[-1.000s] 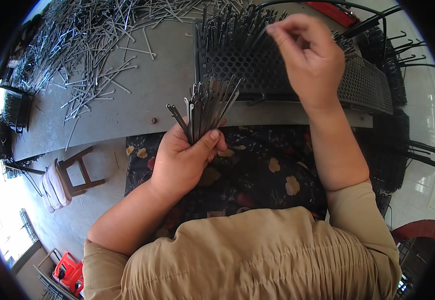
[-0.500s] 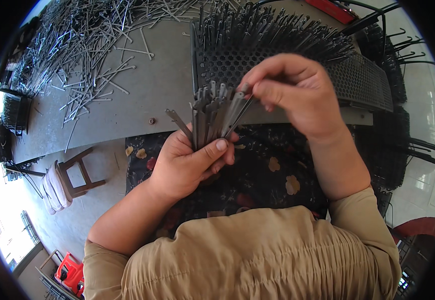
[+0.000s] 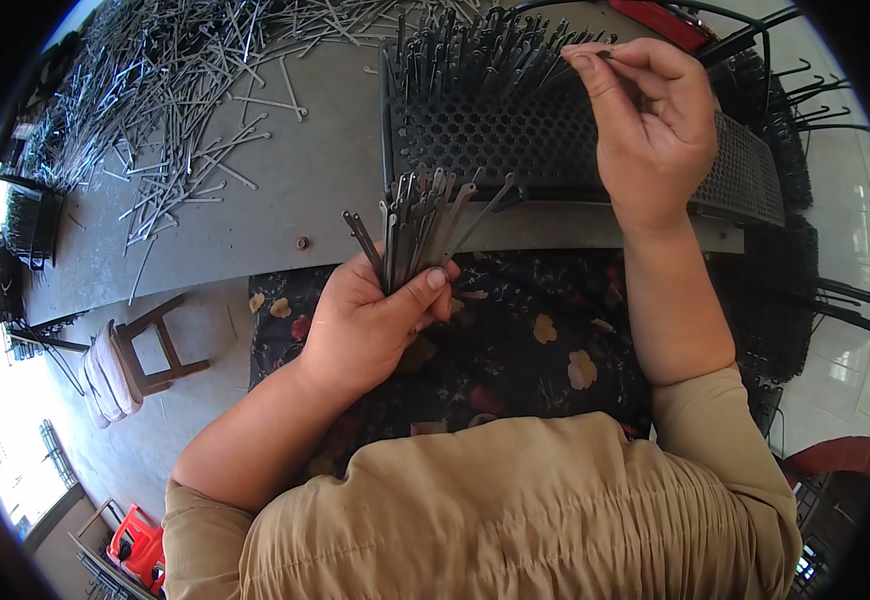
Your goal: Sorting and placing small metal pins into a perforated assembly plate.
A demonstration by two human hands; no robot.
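Note:
My left hand point(image 3: 365, 325) is wrapped round a bundle of thin flat metal strips point(image 3: 417, 225). The strips stand upright in a loose fan, their small holed ends upward, and a few lean out to either side. Up at the far right, my right hand point(image 3: 655, 135) pinches a metal strip at thumb and fingertips; only its small dark end point(image 3: 604, 55) shows. That hand is over a black perforated rack point(image 3: 495, 140), in which many similar strips point(image 3: 490, 60) stand upright along the back part. The front rows of holes hold no strips.
A large heap of loose metal strips point(image 3: 185, 90) spreads over the grey table point(image 3: 285, 190) at the left. A small round nut-like piece point(image 3: 302, 243) lies near the table's front edge. A dark flowered cloth point(image 3: 545, 350) covers my lap. At lower left stands a wooden stool point(image 3: 160, 345).
My right hand has moved from the bundle up and right to the back of the rack, pinching a strip. My left hand has stayed nearly in place with the bundle.

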